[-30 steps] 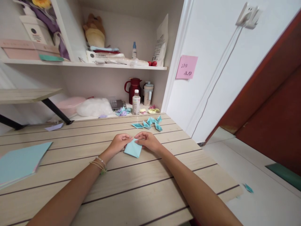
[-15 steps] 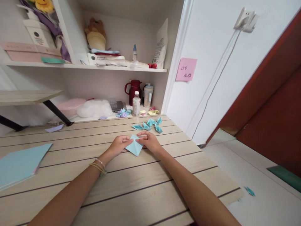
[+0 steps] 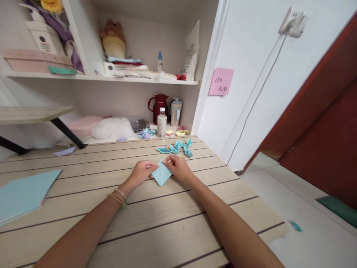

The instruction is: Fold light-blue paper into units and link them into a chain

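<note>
A light blue sheet of origami paper [image 3: 161, 175], folded to a small diamond with a crease down its middle, is held just over the wooden table [image 3: 145, 219]. My left hand [image 3: 142, 172] pinches its left side, thumb on top and fingers partly beneath. On the upper right edge, my right hand [image 3: 178, 166] grips the paper between thumb and fingertips. Several folded blue paper pieces [image 3: 174, 149] lie just beyond my hands.
A stack of coloured paper [image 3: 25, 193] lies at the left. Behind the table stand a plastic bottle [image 3: 161, 124], a red jug [image 3: 160, 108] and a tumbler [image 3: 175, 113]. One blue folded piece [image 3: 296, 226] is on the floor at right. A shelf stand [image 3: 36, 115] rises at the left.
The folded paper has shifted slightly right. My right fingers have moved up toward its top edge, and more of its upper face shows between my hands.
</note>
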Motion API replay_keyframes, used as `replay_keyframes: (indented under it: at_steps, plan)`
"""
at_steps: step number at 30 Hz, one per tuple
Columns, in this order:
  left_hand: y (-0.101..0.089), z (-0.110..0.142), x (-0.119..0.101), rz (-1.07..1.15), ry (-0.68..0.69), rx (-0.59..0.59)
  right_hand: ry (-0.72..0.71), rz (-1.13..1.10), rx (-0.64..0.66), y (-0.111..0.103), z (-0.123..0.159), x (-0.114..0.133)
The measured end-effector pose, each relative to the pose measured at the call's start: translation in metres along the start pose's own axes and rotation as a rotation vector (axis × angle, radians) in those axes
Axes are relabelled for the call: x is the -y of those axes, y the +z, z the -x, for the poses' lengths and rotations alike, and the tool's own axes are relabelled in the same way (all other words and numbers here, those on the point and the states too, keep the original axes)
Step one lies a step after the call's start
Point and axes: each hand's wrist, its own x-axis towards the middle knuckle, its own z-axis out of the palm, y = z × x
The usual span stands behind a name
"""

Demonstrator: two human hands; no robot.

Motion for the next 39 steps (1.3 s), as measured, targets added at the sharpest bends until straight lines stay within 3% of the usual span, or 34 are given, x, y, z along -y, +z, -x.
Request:
replay_keyframes:
  at_steps: [4,10,16,20,23,29,39]
  plan:
    - [0.001,0.000,0.001,0.072,0.017,-0.001,-0.083,0.092,-0.009,-0.005,-0.001,0.002]
    - [-0.005,-0.002,0.006,0.146,0.027,0.020,-0.034,0.019,-0.095,-0.009,-0.004,-0.004]
    - [-0.009,-0.001,0.003,0.218,0.120,-0.069,0.046,-0.340,0.038,-0.010,-0.003,-0.008]
    - [-0.007,0.005,-0.004,0.253,0.096,0.065,0.077,-0.444,0.035,-0.009,-0.004,-0.005]
    - [-0.007,0.008,-0.006,0.242,0.088,0.144,0.089,-0.437,0.057,-0.009,-0.003,-0.002]
    - [-0.010,0.007,-0.003,0.294,0.043,0.140,0.063,-0.310,0.292,-0.013,0.003,0.003]
    - [-0.012,0.006,-0.003,0.313,0.041,0.169,0.089,-0.373,0.325,-0.015,0.005,0.001]
